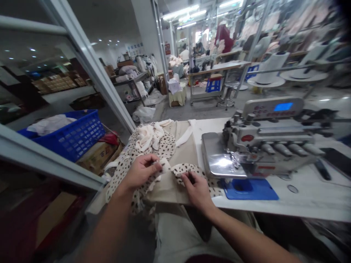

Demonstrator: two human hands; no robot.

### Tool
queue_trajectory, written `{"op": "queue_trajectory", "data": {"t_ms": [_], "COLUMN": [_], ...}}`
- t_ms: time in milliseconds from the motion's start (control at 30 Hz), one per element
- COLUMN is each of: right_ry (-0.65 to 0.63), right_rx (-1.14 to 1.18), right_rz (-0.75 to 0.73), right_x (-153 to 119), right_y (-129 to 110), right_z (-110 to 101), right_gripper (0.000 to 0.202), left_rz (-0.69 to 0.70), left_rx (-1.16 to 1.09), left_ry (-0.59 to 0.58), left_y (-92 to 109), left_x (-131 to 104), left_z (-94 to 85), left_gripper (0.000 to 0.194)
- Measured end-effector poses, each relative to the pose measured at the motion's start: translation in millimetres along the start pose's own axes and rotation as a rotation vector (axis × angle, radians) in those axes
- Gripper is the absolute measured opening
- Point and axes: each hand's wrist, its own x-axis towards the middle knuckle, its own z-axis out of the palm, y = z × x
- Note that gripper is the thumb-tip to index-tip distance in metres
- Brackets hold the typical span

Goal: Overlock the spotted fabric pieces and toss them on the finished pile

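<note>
My left hand (142, 171) pinches the edge of a cream piece of fabric (164, 166) at the front of the table. To its right, my right hand (196, 188) has its fingers closed on a cream fabric piece with dark spots (186, 168); a small dark object shows between the fingers, too small to name. More spotted fabric (124, 173) lies beside and behind my left hand, with a crumpled cream cloth (146, 138) on top. A sewing machine (263, 138) with a shiny metal plate stands right of my hands.
A blue basket (79, 133) with white cloth stands at the left, behind a metal frame (90, 62). A blue tray (251, 189) sits under the machine's front. A dark phone-like object (338, 160) lies at the right. People work far back.
</note>
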Motion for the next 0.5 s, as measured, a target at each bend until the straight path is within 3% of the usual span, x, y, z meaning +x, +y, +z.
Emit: {"op": "queue_trajectory", "data": {"t_ms": [133, 267, 400, 500], "right_ry": [0.186, 0.158, 0.164, 0.148], "right_rx": [0.631, 0.963, 1.139, 1.146], "right_rz": [0.239, 0.354, 0.441, 0.421], "right_x": [-14, -23, -27, -30], "right_y": [3, 2, 6, 14], "right_z": [-31, -55, -72, -80], "right_gripper": [0.031, 0.035, 0.039, 0.041], "left_rz": [0.01, -0.023, -0.012, -0.023], "left_rx": [-0.016, 0.027, 0.097, 0.141], "left_ry": [-0.222, -0.248, -0.253, -0.253], "left_y": [14, 23, 27, 28], "left_x": [4, 11, 21, 26], "left_z": [55.1, 99.4, 120.0, 129.0], "left_gripper": [0.027, 0.022, 0.019, 0.021]}}
